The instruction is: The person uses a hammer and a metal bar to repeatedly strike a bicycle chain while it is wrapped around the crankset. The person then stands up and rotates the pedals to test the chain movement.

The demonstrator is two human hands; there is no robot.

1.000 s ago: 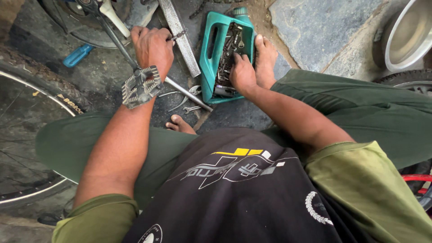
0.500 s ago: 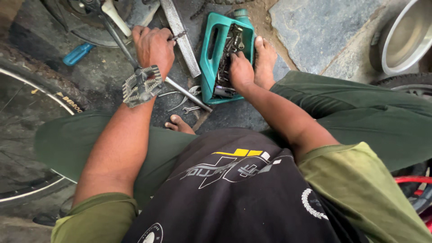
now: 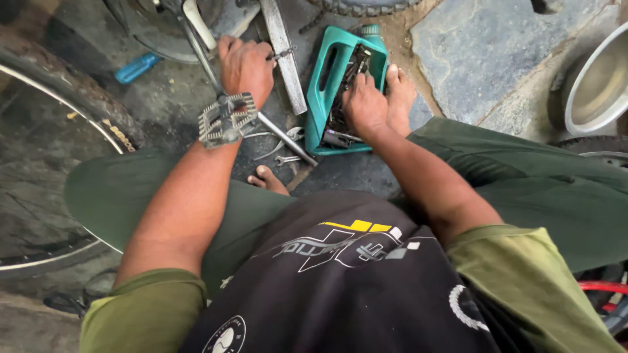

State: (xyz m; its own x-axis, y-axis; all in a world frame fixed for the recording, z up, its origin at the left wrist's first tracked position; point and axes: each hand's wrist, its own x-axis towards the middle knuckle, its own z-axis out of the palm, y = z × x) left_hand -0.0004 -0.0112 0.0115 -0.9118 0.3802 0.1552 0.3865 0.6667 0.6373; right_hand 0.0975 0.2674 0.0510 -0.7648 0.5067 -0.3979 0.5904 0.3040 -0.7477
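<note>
- Little has moved since the earlier frames: the right hand stays in the green cut-open can, only a shade further in among the tools, and the left hand keeps its grip.
- Left hand's fingers are clamped round the thin metal bar of the bicycle, just above the toothed pedal, which hides the wrist.
- Right hand's fingers are curled down into the can's contents; whether they grip anything I cannot tell.
- Green can lies on its side on the floor, against a bare foot, holding dark metal tools.
- Small spanners lie loose on the floor beside the can.
- A bicycle wheel stands at left, a metal basin well apart at right.
</note>
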